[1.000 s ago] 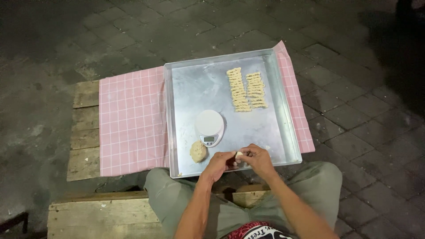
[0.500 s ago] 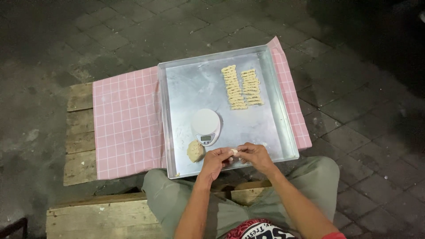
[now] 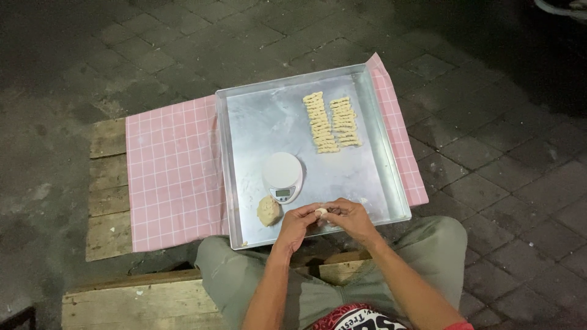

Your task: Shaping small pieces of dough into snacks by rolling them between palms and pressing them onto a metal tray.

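Note:
My left hand (image 3: 298, 223) and my right hand (image 3: 350, 219) meet over the near edge of a large metal tray (image 3: 257, 119), both pinching one small pale piece of dough (image 3: 320, 212) between the fingertips. A bigger lump of dough (image 3: 268, 210) lies on the tray just left of my left hand. Behind it stands a small white kitchen scale (image 3: 283, 176). Two rows of shaped dough pieces (image 3: 332, 121) lie at the tray's far right.
The tray rests on a pink checked cloth (image 3: 174, 171) spread over a low wooden pallet (image 3: 107, 189). A wooden plank seat (image 3: 140, 302) sits under my legs. Dark paving stones (image 3: 507, 153) surround everything.
Both hands have stayed together at the tray's near edge, working the small dough piece; the view has shifted slightly. The tray, scale and dough lump have not moved.

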